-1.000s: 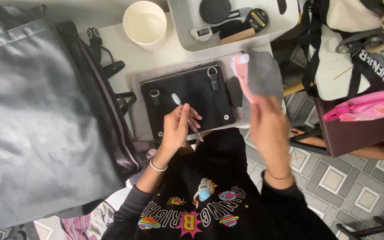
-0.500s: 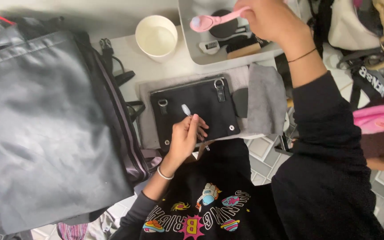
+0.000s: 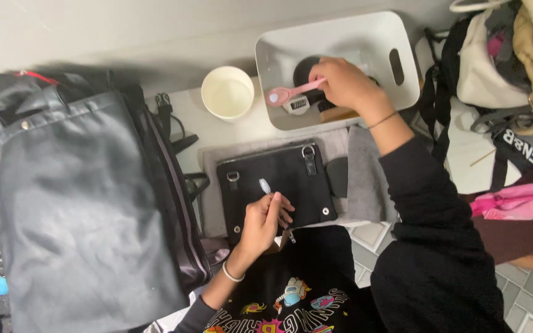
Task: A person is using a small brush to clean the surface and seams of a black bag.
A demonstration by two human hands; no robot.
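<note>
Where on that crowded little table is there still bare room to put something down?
A bare strip lies between the white cup and the black pouch, left of the white bin. Elsewhere it is crowded: the big grey bag, pouch and grey cloth cover it.

I take this for a home, likely a bedroom or dressing corner. A small white table (image 3: 186, 111) stands against a plain wall, crowded with personal things: a white storage bin (image 3: 340, 43) of grooming items, a white cup (image 3: 227, 92), a black zip pouch (image 3: 276, 185). Bags (image 3: 75, 203) pile up on both sides, over a patterned tile floor (image 3: 525, 296).
</note>
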